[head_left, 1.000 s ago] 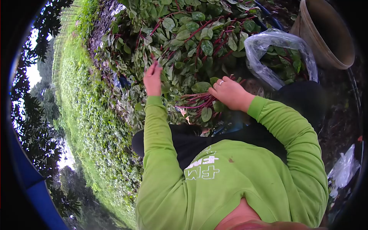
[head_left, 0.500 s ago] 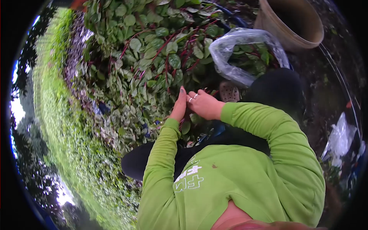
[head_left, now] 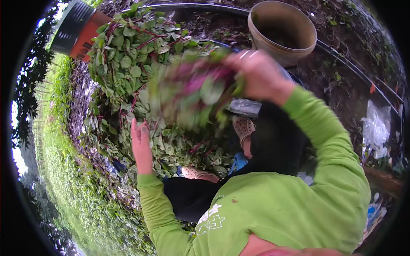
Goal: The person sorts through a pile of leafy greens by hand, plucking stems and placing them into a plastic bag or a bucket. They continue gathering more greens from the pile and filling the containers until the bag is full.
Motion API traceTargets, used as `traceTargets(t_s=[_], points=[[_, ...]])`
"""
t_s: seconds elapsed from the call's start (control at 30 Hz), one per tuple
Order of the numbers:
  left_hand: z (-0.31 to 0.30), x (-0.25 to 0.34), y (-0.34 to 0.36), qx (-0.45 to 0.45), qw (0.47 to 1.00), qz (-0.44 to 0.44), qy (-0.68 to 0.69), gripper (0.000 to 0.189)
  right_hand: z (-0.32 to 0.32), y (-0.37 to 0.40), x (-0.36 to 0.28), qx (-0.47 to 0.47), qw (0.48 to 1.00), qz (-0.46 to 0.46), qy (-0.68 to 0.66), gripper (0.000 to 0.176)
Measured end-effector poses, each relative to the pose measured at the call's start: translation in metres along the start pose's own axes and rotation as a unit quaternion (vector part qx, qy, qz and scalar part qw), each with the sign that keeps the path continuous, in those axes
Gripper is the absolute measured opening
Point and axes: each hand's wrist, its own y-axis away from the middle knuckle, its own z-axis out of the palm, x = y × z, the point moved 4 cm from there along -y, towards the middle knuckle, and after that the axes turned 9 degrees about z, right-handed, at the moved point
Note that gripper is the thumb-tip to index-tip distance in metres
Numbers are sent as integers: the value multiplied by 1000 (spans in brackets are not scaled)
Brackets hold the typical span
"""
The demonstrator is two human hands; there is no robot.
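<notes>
My right hand point(head_left: 260, 77) is closed round a bunch of leafy purple stems point(head_left: 192, 87), raised and blurred by motion in front of the plastic bag point(head_left: 245, 107). The bunch's leaves hang to the left of the hand. My left hand point(head_left: 142, 144) is at the left edge of the leaf pile point(head_left: 124, 64), its fingers apart and pointing up, with nothing visible in it. Most of the bag is hidden behind the bunch and my right arm.
A tan bucket point(head_left: 282, 32) stands at the top right. A black and orange container point(head_left: 79, 32) is at the top left. Clear plastic point(head_left: 376, 130) lies at the right. My feet in clogs point(head_left: 244, 130) are beside the pile.
My hands, together before, are now apart. The right hand has moved up and right with a bunch of stems; the left has moved left. The view has shifted, showing the black and orange container.
</notes>
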Motion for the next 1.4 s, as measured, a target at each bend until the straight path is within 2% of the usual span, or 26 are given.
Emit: traceTargets(t_s=[0.03,0.07,0.1,0.13,0.2,0.23,0.3,0.37,0.43,0.5,0.57,0.63,0.7,0.77,0.83,0.87,0.9,0.97,1.07,1.17,1.2,1.3,1.33,1.37,1.4], points=[[-20,-11,-1,20,998,-6,64,60,-36,-10,18,57,996,2,74,62],[-31,-10,0,29,996,-6,81,59,-65,-18,49,61,989,34,131,70],[-38,-11,4,57,997,-18,57,55,-101,-22,55,115,982,83,122,77],[-45,-22,6,64,997,-29,37,54,-128,-27,69,145,968,127,163,78],[-50,-45,6,84,995,-39,26,51,-165,-23,125,162,907,220,321,80],[-42,-33,3,89,995,-15,35,49,-182,-22,141,162,879,253,370,81],[-27,-9,-1,85,994,-3,-63,46,-199,-11,208,156,838,219,475,77],[-16,-14,-3,58,988,41,-134,42,-189,-12,229,41,793,269,545,68],[-7,3,-6,29,963,88,-253,41,-160,-3,279,-19,790,182,584,67],[-2,-12,-9,29,962,94,-254,38,-101,-3,305,-106,770,147,611,60],[2,-20,-14,25,961,81,-265,36,-49,-19,297,-195,777,117,587,51],[6,-26,-20,14,956,69,-286,35,1,-28,316,-245,784,81,564,43],[10,-32,-24,0,947,54,-318,34,46,-33,332,-313,770,10,556,35],[17,-36,-26,5,947,50,-318,33,121,-8,459,-360,752,0,552,24],[29,-45,-26,8,948,69,-311,32,165,12,521,-397,795,61,455,29],[38,-45,-25,-5,953,26,-301,30,203,41,598,-421,808,43,411,39],[49,-49,-24,-34,964,-19,-262,29,208,46,596,-446,802,73,390,41],[77,-59,-17,-82,970,1,-229,30,214,38,561,-474,787,94,383,44],[126,-73,-1,-194,972,-35,-128,31,220,25,524,-499,779,116,362,50],[178,-91,15,-278,954,-114,-13,32,217,5,487,-508,782,144,331,57],[196,-103,22,-281,945,-161,51,42,215,-2,473,-517,778,155,323,59],[249,-117,11,-312,889,-313,121,62,174,-30,433,-516,781,196,292,66],[266,-115,1,-338,852,-376,136,91,149,-38,420,-512,783,208,285,69],[279,-102,-11,-331,843,-397,147,110,120,-45,411,-510,780,208,296,107],[292,-89,-25,-344,841,-396,133,114,71,-63,366,-486,797,246,259,129]])
